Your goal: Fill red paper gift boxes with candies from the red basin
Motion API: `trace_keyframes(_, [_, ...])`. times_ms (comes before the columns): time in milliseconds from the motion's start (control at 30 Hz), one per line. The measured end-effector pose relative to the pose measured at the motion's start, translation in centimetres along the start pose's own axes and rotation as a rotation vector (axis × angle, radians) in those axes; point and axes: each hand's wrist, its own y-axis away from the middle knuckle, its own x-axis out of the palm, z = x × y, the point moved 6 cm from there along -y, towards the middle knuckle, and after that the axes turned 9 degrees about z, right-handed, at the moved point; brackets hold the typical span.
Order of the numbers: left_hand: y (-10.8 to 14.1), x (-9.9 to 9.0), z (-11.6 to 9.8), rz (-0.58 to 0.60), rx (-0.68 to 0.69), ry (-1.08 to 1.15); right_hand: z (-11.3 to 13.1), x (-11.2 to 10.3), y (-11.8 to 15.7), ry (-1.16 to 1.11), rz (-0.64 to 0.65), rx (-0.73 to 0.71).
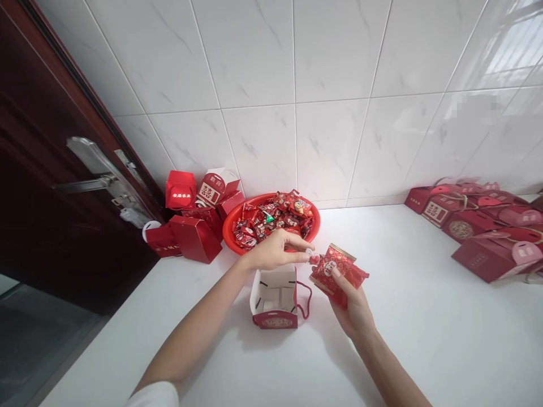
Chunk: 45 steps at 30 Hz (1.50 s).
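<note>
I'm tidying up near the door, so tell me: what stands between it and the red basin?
In the head view, a pile of red boxes stands between the door and the red basin.

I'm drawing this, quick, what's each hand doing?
Left hand: pinching a small red-and-white wrapped piece.
Right hand: closed around shiny red rectangular packets.

Here we are: Red foil snack packets (334, 268), bunched and tilted, held up on the right! | small white-and-red candy (314, 259) pinched just left of them | red gift box (276, 323) upright, nearer, top open, white inside | far side: red basin (226, 229) heaped with wrapped sweets (271, 217)
</note>
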Motion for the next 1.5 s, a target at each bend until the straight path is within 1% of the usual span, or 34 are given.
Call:
trace_keyframes(100, [0.1, 0.6, -0.1, 0.039, 0.007, 0.048, 0.1, -0.1, -0.1, -0.001, 0.002, 0.001])
trace_keyframes(233, [0.2, 0.5, 0.6, 0.018, -0.012, 0.081, 0.3, 0.0, 0.0, 0.006, -0.026, 0.000])
trace_keyframes(367, [0.2, 0.6, 1.1, 0.031, -0.035, 0.078, 0.4, 0.1, 0.0, 0.014, -0.028, -0.002])
trace_keyframes(533, [0.3, 1.0, 0.8, 0.083, -0.020, 0.055, 0.5, -0.3, -0.1, 0.030, -0.049, -0.008])
trace_keyframes(633, [0.5, 0.6, 0.9, 0.101, -0.034, 0.015, 0.6, -0.4, -0.1, 0.038, -0.061, -0.005])
trace_keyframes(700, [0.3, -0.4, 1.4, 0.066, -0.052, -0.002, 0.7, -0.4, 0.0, 0.045, -0.069, -0.005])
trace_keyframes(767, [-0.1, -2.2, 2.6, -0.010, -0.079, -0.014, 0.7, -0.3, 0.0, 0.049, -0.071, -0.002])
trace_keyframes(833, [-0.7, -4.7, 4.3, -0.114, -0.130, -0.072, 0.7, -0.1, 0.1, 0.046, -0.062, 0.001])
trace_keyframes(867, [-0.9, -6.1, 5.3, -0.189, -0.167, -0.141, 0.6, 0.0, 0.1, 0.042, -0.054, 0.003])
trace_keyframes(933, [-1.4, -9.0, 7.3, -0.324, -0.297, -0.307, 0.6, 0.0, 0.0, 0.035, -0.037, 0.004])
trace_keyframes(1000, [-1.9, -11.2, 9.0, -0.392, -0.369, -0.365, 0.5, 0.0, 0.0, 0.031, -0.024, 0.001])
trace_keyframes(1067, [-2.4, -12.5, 10.3, -0.430, -0.418, -0.413, 0.4, 0.0, -0.1, 0.035, -0.013, 0.000])
trace_keyframes(1167, [-3.3, -13.2, 11.5, -0.447, -0.461, -0.483, 0.4, 0.0, -0.2, 0.045, -0.003, -0.005])
trace_keyframes(1300, [-4.0, -13.0, 12.6, -0.435, -0.484, -0.544, 0.4, -0.1, -0.2, 0.063, 0.002, 0.001])
trace_keyframes(1500, [-3.4, -13.0, 13.1, -0.393, -0.467, -0.592, 0.5, 0.0, -0.2, 0.057, -0.017, 0.007])
